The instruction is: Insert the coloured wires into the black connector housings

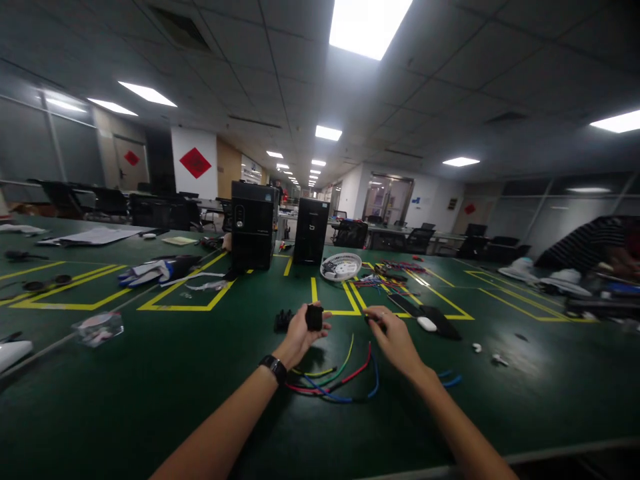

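Note:
My left hand (300,333), with a dark band at the wrist, is turned palm up. A small black block (315,318) rests in it, held by the thumb and fingers. Just left of that hand lie more black pieces (283,321) on the green table. My right hand (393,337) is pinched closed a short way to the right. A small dark bit shows at its fingertips, too small to name. Between and below my hands lie loose red, blue, green and yellow wires (345,382), partly hidden behind my left wrist.
Two black computer cases (254,227) stand beyond my hands, beside a white basket (341,267). Colored wires (395,280) lie behind. A black mat (440,322) and a white case (427,324) are at right. Gloves (155,271) and a plastic bag (99,328) lie left. Another person's striped sleeve (580,247) is far right.

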`<action>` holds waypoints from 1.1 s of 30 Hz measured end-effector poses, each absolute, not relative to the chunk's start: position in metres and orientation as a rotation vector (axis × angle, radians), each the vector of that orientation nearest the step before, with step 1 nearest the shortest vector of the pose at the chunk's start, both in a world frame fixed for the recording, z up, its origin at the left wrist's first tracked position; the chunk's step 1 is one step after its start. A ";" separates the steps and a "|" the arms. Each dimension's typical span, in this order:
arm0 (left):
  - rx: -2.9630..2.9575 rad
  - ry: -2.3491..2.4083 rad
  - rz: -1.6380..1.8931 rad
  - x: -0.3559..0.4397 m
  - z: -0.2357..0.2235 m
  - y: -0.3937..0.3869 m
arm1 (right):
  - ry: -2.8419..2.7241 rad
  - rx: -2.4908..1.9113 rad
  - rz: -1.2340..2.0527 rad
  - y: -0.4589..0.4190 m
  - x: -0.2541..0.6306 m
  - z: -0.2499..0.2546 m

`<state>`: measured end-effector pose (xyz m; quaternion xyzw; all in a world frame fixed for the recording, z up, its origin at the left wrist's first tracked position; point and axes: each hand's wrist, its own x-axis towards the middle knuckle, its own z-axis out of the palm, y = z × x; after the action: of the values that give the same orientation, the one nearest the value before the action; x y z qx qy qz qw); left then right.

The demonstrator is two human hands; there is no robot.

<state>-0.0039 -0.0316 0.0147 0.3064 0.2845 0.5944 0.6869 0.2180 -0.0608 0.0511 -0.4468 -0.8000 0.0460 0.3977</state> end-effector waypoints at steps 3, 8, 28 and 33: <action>0.734 0.673 1.337 -0.010 0.016 -0.030 | -2.165 -1.322 0.168 -0.084 0.268 0.042; 0.758 0.667 1.374 -0.006 0.018 -0.032 | -2.284 -1.539 0.163 -0.109 0.313 0.011; 0.509 0.325 1.397 -0.016 0.031 -0.034 | -1.784 -1.134 0.938 -0.066 0.172 0.066; 0.514 0.331 1.421 -0.014 0.027 -0.030 | -1.578 -0.985 1.166 -0.048 0.115 0.034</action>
<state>-0.0143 -0.0305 0.0274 0.2320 0.1496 0.6419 0.7154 0.1152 -0.0479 0.0343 -0.3993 -0.6400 0.4726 0.4557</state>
